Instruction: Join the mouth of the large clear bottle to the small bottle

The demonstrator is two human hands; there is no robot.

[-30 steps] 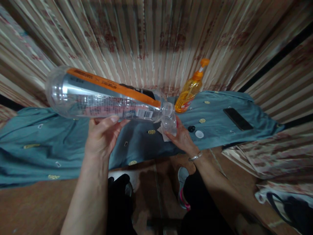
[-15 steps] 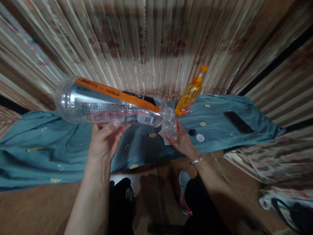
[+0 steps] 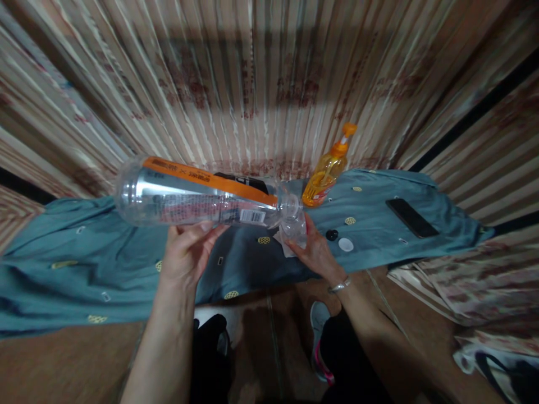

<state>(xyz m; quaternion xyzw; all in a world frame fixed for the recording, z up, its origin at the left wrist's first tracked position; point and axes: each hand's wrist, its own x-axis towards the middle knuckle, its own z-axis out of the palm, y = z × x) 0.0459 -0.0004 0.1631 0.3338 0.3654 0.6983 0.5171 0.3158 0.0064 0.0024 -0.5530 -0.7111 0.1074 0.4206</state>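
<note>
A large clear plastic bottle (image 3: 202,196) with an orange and silver label lies almost level in the air, its uncapped mouth pointing right. My left hand (image 3: 187,247) grips it from below, fingers partly hidden behind it. Under the bottle's mouth, my right hand (image 3: 314,247) is closed around a small clear plastic container (image 3: 293,229), whose rim is close to the bottle neck; whether they touch I cannot tell. A whitish piece of paper or tissue (image 3: 285,247) shows beneath the container. No liquid is plainly visible in the large bottle.
An orange pump bottle (image 3: 324,177) stands behind my right hand. Beside that hand lie a black cap (image 3: 332,234) and a white disc (image 3: 346,244); a dark phone (image 3: 411,217) is farther right. The teal cloth (image 3: 126,269) covers the narrow surface, with a curtain (image 3: 261,84) behind.
The large bottle's base has dropped slightly and shifted right, bringing it nearer to level. Both hands keep their hold, and the whole view has shifted a little.
</note>
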